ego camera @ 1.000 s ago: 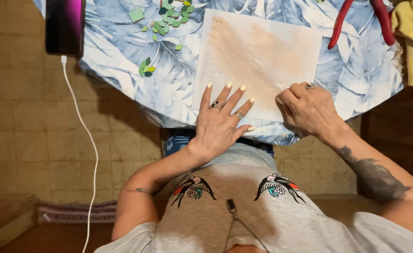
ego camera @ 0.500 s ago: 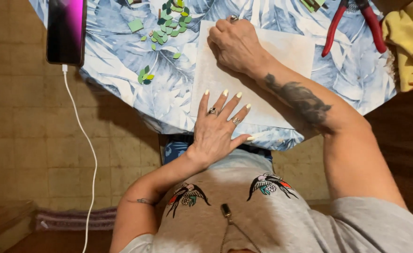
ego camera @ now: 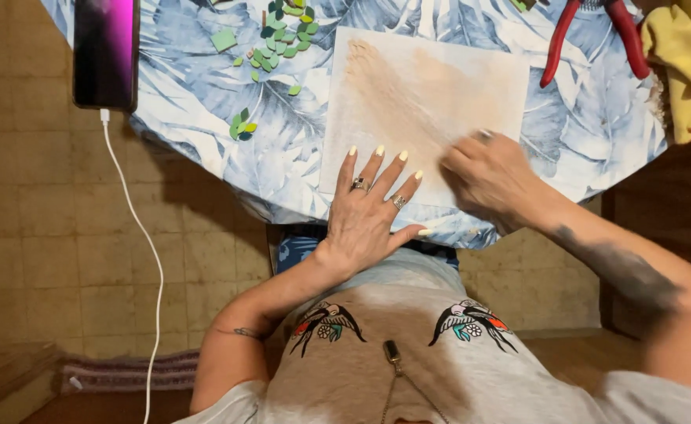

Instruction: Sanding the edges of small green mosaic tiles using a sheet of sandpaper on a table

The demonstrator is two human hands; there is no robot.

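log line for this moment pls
left hand: flat, pinning square board | right hand: rubbing board's near edge, blurred | pliers, green pieces: untouched

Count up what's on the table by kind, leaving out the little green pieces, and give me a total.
Square board under the left hand and right hand: 1
Phone on a white cable: 1
Red-handled pliers: 1
Yellow cloth: 1
Total: 4
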